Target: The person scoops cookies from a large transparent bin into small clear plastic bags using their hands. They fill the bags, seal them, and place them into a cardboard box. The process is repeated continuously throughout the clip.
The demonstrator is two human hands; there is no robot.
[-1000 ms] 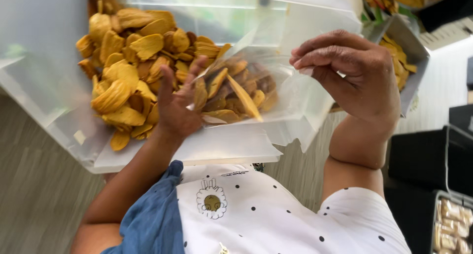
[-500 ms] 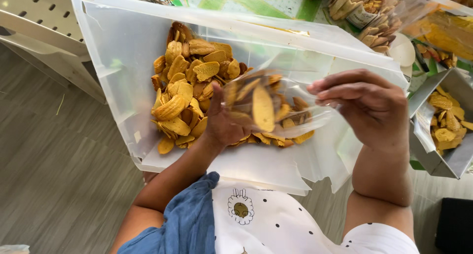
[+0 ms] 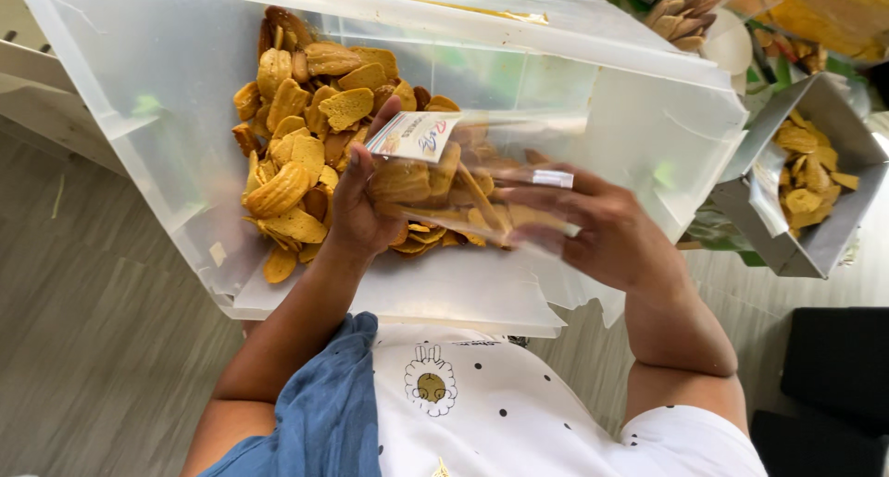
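Large translucent plastic bin (image 3: 167, 134) holds a heap of golden-yellow ridged chips (image 3: 296, 153). Above it, a clear plastic bag with a small white label card (image 3: 463, 176), partly filled with chips. Left hand (image 3: 361, 204) grips the bag's labelled end, fingers curled round it. Right hand (image 3: 593, 227) clasps the other end, fingers closed over the film. Grey metal tray with more chips (image 3: 806, 190) sits well to the right.

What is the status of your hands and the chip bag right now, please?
Left hand and right hand both gripping the clear chip bag, partly filled. Bag held over the plastic bin of loose chips. Nothing blocking.
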